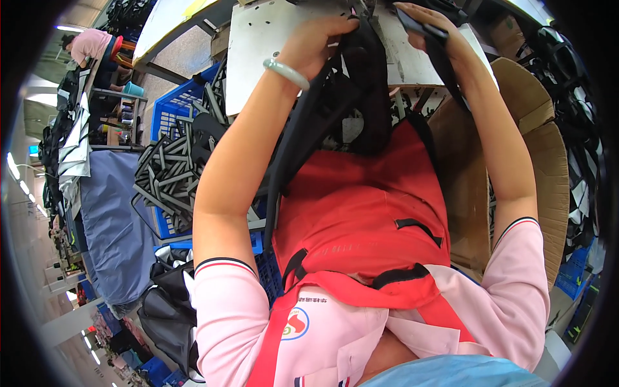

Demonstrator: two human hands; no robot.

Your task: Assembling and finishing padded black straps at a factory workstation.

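My left hand point(314, 46), a pale bangle on its wrist, pinches a black padded strap point(369, 77) at the front of a white worktable point(255, 55). The strap drapes off the table edge toward my lap, with several folds. Beside its upper end is a small metal machine part point(367, 6), mostly cut off by the picture's top. To the right, my right hand point(445, 33) is closed on a flat dark strap end point(422, 24). From that hand a narrow black strap point(450, 76) hangs down. My right fingertips are partly hidden.
Blue crates point(169, 115) at the left hold many grey plastic frames point(169, 177). An open cardboard box point(538, 151) stands right of my lap, near piled black straps point(567, 84). A red apron point(361, 213) covers my lap. Another person point(91, 46) sits far left.
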